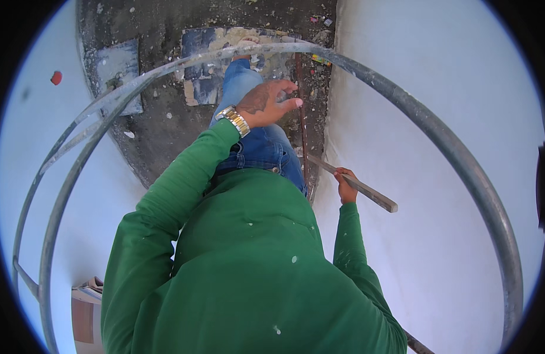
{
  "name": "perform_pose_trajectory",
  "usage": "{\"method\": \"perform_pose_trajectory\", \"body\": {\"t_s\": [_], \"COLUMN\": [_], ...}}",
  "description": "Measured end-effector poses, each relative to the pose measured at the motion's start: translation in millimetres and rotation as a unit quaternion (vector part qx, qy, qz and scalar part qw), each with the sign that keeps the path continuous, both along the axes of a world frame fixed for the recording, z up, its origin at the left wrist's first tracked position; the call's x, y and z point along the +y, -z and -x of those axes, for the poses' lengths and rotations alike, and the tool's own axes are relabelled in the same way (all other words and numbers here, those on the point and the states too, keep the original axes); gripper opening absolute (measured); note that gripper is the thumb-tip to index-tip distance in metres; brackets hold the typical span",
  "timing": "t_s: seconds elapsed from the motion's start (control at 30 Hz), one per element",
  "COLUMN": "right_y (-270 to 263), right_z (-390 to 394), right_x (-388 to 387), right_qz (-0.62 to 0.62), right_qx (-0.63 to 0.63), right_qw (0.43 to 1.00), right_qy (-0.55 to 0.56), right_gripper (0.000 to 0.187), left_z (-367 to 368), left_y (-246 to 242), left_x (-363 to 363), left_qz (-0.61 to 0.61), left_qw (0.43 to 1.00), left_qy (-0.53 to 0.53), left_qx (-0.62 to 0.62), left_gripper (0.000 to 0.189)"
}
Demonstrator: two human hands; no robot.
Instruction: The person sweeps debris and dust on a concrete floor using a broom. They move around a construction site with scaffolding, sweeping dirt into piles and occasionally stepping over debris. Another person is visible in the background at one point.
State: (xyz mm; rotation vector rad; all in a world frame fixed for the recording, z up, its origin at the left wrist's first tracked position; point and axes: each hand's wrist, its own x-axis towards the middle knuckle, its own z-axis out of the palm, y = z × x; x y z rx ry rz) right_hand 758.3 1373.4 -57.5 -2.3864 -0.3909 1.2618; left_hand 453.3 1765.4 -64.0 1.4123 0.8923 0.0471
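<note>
My left hand (265, 104), with a gold-and-silver watch (233, 120) at the wrist, hovers over my jeans (241, 84). Its thumb and fingers are apart, and I see nothing held between them. Close to the fingertips runs a thin rusty brown rod (302, 119); I cannot tell whether they touch it. Lower down on the right, my right hand (346, 188) is closed around a straight grey bar (372, 197), wood or metal. The bar slants beside the white wall, and its far end meets or passes near the rod.
Grey metal pipes (400, 93), probably scaffolding, arch across the view ahead and to both sides. White walls (431, 265) rise close by. Below, paint-spattered boards (201, 48) and debris lie on the dirty floor (161, 137). A red patch (56, 78) marks the left wall.
</note>
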Motion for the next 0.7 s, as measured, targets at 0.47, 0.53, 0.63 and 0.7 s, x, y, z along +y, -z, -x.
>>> {"method": "perform_pose_trajectory", "body": {"t_s": [0.47, 0.53, 0.63, 0.7], "right_y": [93.1, 77.5, 37.0, 58.4], "right_z": [-80.9, -87.9, -81.8, -91.7], "right_x": [44.3, 82.7, 155.8, 153.8], "right_qz": [0.017, -0.065, -0.062, -0.050], "right_qx": [-0.127, -0.078, 0.002, 0.005], "right_qw": [0.984, 0.989, 0.996, 0.996], "right_qy": [0.128, 0.109, 0.071, 0.068], "right_gripper": [0.025, 0.021, 0.017, 0.016], "left_z": [-198.5, -235.8, -284.2, -312.2], "left_y": [-79.0, -89.4, -107.6, -111.1], "left_x": [194.1, 186.3, 162.5, 145.7], "left_qz": [-0.061, -0.072, -0.065, -0.067], "left_qw": [0.976, 0.973, 0.956, 0.926], "left_qy": [0.186, 0.189, 0.246, 0.331], "left_qx": [-0.097, -0.112, -0.149, -0.168], "left_gripper": [0.065, 0.068, 0.073, 0.074]}}
